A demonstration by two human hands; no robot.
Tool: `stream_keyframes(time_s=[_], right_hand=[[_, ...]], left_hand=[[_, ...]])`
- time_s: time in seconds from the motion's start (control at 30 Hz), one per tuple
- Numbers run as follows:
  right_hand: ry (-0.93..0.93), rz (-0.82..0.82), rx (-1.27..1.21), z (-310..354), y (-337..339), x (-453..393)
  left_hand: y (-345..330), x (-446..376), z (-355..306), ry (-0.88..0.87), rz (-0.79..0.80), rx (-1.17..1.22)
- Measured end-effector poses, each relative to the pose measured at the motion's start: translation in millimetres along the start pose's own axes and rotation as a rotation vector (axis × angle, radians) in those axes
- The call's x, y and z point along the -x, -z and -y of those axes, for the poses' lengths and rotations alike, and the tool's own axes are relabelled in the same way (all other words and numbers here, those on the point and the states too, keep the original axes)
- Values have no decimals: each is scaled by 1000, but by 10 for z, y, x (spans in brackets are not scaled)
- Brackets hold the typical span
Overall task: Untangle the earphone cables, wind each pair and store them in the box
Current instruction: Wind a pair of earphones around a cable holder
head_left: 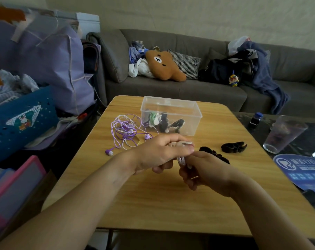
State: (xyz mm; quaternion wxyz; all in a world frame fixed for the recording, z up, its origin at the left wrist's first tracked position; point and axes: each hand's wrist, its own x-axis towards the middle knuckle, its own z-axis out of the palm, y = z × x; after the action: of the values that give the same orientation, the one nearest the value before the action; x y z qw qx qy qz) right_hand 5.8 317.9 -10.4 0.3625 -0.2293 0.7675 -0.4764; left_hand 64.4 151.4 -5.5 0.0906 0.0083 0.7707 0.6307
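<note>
A tangle of purple and white earphone cable [125,129] lies on the wooden table [153,204], one purple earbud [109,152] at its near left and another [148,137] by my left hand. My left hand [160,153] grips a small wound coil of white cable [181,161] over the table's middle. My right hand [205,170] pinches the same coil from the right. The clear plastic box [171,107] stands open behind, with several wound earphones [164,122] inside.
Two black hair scrunchies [233,147] [214,155] lie right of my hands. A plastic cup [283,135] and a small dark bottle [256,120] stand on the glass table at the right, beside a blue fan [301,170]. A sofa [189,87] runs behind; bags crowd the left.
</note>
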Motion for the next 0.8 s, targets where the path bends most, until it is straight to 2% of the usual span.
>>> stream_keyframes(time_s=[0.1,0.2,0.33,0.4,0.53,0.6,0.7,0.8], right_hand=[[-88,-17,-135,7,3,-34],[-138,-17,-305,-8,-2,-68],[-38,-177,-436,-5,-38,-97],[53,-241,-473,9,-57,-108],[199,-287,-467,27,-77,-57],[227,-337,-485,36,-85,-28],[266,-326,-495,49,-97,-18],[292,-360,-422,33,-82,-52]], left_hand=[[-103,-75,40,-96,-179,-95],[-89,-103,56,-204,-284,-152],[-142,-93,41,-372,-397,-162],[-164,-90,26,-410,-404,-163],[-203,-63,5,-390,-258,-75],[-254,-75,15,-409,-319,-73],[-309,-114,53,-434,-382,-86],[-319,-145,71,-406,-479,-123]])
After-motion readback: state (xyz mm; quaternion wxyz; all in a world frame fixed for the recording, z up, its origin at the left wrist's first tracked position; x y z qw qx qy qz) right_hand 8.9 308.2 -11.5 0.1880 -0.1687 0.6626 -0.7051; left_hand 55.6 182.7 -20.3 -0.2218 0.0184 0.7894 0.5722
